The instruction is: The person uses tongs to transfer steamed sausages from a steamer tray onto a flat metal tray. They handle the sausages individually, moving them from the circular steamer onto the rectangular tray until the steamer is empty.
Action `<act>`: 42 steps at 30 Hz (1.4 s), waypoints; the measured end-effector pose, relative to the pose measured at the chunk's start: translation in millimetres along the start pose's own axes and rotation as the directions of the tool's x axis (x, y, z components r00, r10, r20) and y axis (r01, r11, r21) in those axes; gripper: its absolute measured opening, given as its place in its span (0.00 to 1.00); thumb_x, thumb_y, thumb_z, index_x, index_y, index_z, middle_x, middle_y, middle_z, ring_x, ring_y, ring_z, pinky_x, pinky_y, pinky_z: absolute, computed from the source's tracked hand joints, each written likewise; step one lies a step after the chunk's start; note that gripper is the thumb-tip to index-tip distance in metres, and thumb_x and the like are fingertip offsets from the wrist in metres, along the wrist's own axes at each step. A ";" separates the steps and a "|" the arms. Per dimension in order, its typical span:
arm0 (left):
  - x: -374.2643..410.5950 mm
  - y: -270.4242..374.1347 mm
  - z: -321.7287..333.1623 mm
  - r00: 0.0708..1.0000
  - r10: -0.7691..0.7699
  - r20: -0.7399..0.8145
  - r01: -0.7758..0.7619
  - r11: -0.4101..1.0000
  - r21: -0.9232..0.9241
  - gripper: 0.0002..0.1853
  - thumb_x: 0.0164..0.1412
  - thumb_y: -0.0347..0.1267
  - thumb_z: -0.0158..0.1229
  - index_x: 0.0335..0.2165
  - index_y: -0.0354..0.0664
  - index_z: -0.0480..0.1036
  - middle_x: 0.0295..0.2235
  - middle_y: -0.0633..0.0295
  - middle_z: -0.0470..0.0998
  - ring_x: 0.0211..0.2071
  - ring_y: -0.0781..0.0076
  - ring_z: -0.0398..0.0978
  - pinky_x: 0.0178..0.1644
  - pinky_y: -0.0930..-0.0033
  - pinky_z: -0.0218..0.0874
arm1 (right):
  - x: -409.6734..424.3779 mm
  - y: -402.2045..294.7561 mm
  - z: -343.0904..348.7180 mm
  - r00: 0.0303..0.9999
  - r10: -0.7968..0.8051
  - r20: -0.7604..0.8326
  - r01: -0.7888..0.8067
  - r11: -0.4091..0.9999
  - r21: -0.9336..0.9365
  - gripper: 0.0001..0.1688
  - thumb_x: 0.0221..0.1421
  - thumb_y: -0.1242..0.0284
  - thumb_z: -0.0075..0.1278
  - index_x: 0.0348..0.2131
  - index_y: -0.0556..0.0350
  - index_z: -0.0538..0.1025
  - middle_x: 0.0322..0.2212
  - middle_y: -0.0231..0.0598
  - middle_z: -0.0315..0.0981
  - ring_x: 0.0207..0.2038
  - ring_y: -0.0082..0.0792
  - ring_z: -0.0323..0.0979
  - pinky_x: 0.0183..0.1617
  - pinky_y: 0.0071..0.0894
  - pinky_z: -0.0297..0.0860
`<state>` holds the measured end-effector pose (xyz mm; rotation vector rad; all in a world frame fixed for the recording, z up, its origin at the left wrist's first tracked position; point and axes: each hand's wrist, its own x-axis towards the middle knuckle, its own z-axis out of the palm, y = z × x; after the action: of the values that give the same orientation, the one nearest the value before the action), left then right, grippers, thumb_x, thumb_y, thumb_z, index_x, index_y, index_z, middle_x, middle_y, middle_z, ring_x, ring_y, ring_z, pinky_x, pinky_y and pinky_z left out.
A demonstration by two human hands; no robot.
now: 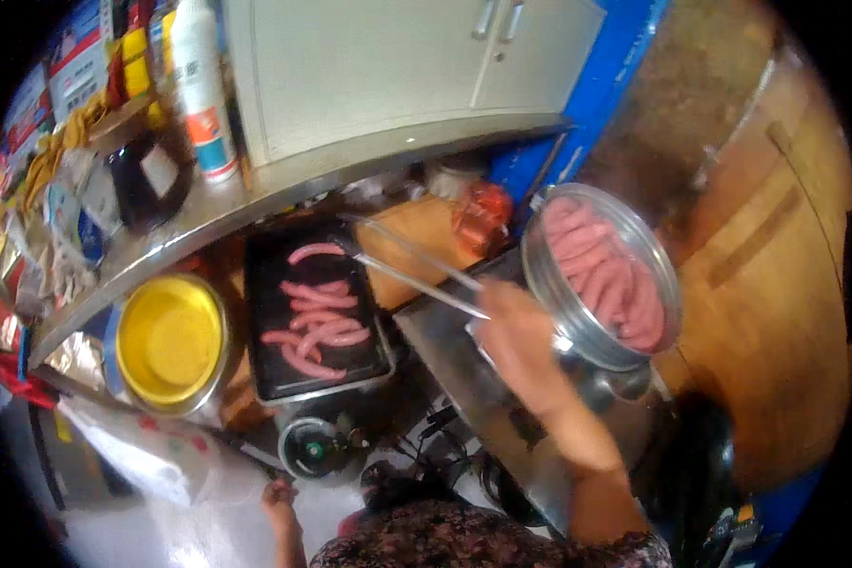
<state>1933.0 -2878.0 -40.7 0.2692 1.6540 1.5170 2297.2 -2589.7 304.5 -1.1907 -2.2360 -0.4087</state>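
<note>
My right hand [515, 337] grips a pair of metal tongs [422, 284], whose tips reach left above the upper right of a black rectangular griddle pan [270, 248]. On that pan lie several pink sausages [326, 332], some crossing one another, with one curved piece apart near the top. Beside my right hand, a round metal pot [657, 263] stands tilted in view, filled with more pink sausages [603, 273]. My left hand [278, 492] is low in the view, near the stove's round knob [314, 449]; its fingers look curled, and whether it holds anything is unclear.
A yellow bowl [170, 341] stands left of the pan. Behind are a metal shelf edge [397, 153], a white bottle [206, 92] and a dark jar [145, 177]. A red package [481, 219] lies beyond the tongs. Cables [444, 426] hang below, near a metal surface [468, 362].
</note>
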 end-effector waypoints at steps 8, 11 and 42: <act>45.0 23.5 90.1 0.940 0.106 0.324 -0.154 0.980 0.127 0.03 0.56 0.24 0.58 0.32 0.38 0.73 0.26 0.66 0.75 0.29 0.77 0.72 0.35 0.74 0.64 | -54.4 123.0 -202.3 0.980 0.197 -0.006 -0.107 0.510 -0.853 0.30 0.46 0.76 0.52 0.52 0.60 0.72 0.32 0.42 0.70 0.34 0.42 0.72 0.33 0.39 0.69; 34.4 26.9 126.3 0.924 0.149 0.353 -0.210 0.968 0.141 0.03 0.57 0.23 0.56 0.32 0.37 0.74 0.25 0.66 0.75 0.28 0.76 0.72 0.34 0.73 0.64 | -48.5 166.0 -187.1 0.987 0.139 0.082 0.018 0.410 -0.912 0.18 0.47 0.73 0.51 0.41 0.56 0.75 0.28 0.36 0.69 0.31 0.37 0.71 0.31 0.35 0.68; -19.4 11.6 65.1 0.979 0.089 0.183 -0.103 0.993 0.066 0.08 0.54 0.20 0.58 0.36 0.37 0.75 0.33 0.63 0.76 0.35 0.73 0.74 0.40 0.70 0.66 | -43.3 1.8 16.5 0.976 -0.024 0.215 0.047 0.994 -0.103 0.08 0.47 0.76 0.49 0.31 0.56 0.76 0.25 0.45 0.73 0.28 0.47 0.74 0.28 0.46 0.70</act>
<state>1985.8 -2841.6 -15.3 0.5185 1.5751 1.4571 2312.3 -2608.7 265.0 -1.3062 -2.4482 -0.4386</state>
